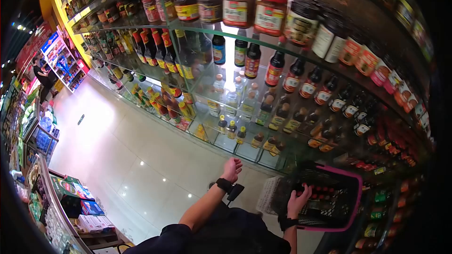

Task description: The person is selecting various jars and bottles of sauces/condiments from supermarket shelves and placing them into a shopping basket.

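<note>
My left hand [231, 169] is held out over the floor in front of the shelves. Its fingers are loosely bent and a little apart, and I see nothing in them. Lower right, my right hand [298, 200] curls at the near side of a black shopping basket [360, 188] with a pink rim; it seems to grip the handle, though the dark handle is hard to make out. Inside the basket lie several dark items with red tops [325, 191]. Both wrists wear black bands, and a small dark device [236, 192] sits on the left one.
Glass shelves [263, 42] hold jars [235, 9] above and sauce bottles [274, 68] below. A white basket [268, 195] stands beside the black one. Boxes [94, 223] and a produce stand [40, 134] line the left. A person [43, 81] in dark clothes stands far down the aisle.
</note>
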### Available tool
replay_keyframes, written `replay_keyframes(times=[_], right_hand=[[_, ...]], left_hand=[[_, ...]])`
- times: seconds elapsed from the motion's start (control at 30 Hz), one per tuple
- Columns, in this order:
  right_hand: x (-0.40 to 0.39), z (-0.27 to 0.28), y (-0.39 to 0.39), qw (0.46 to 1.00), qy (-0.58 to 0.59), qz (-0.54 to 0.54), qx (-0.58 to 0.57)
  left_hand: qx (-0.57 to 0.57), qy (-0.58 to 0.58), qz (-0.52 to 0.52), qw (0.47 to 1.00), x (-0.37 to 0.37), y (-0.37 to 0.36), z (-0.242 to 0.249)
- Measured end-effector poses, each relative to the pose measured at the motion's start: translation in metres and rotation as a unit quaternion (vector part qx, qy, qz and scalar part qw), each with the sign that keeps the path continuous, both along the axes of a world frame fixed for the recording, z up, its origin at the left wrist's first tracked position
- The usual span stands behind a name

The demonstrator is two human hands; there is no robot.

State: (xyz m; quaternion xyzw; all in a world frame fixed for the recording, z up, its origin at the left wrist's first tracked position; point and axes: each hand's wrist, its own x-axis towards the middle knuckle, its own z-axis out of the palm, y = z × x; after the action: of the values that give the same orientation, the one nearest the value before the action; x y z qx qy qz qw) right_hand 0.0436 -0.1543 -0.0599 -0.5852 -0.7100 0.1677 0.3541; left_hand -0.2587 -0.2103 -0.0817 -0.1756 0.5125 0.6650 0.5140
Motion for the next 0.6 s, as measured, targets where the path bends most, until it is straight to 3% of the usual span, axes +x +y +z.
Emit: replay_keyframes(times=[0.1, 0.33, 0.4, 0.53, 0.6], right_hand=[[-0.063, 0.016, -0.016, 1.000, -0.008, -0.003, 0.023], [-0.187, 0.026, -0.018, 0.993, -0.018, 0.106, 0.051], [-0.219, 0.031, -0.009, 0.986, -0.045, 0.162, 0.004], [-0.288, 0.032, 0.031, 0.974, 0.011, 0.226, 0.031], [-0.321, 0.033, 0.054, 0.961, 0.045, 0.271, -0.011]], left_hand=[[0.007, 0.010, 0.010, 1.000, -0.054, -0.005, 0.012], [-0.011, 0.181, 0.048, 0.982, -0.140, -0.004, 0.022], [0.012, 0.318, 0.065, 0.946, -0.157, 0.006, 0.017], [-0.003, 0.372, 0.044, 0.927, -0.192, 0.028, 0.024], [-0.018, 0.468, 0.021, 0.883, -0.212, 0.046, 0.008]])
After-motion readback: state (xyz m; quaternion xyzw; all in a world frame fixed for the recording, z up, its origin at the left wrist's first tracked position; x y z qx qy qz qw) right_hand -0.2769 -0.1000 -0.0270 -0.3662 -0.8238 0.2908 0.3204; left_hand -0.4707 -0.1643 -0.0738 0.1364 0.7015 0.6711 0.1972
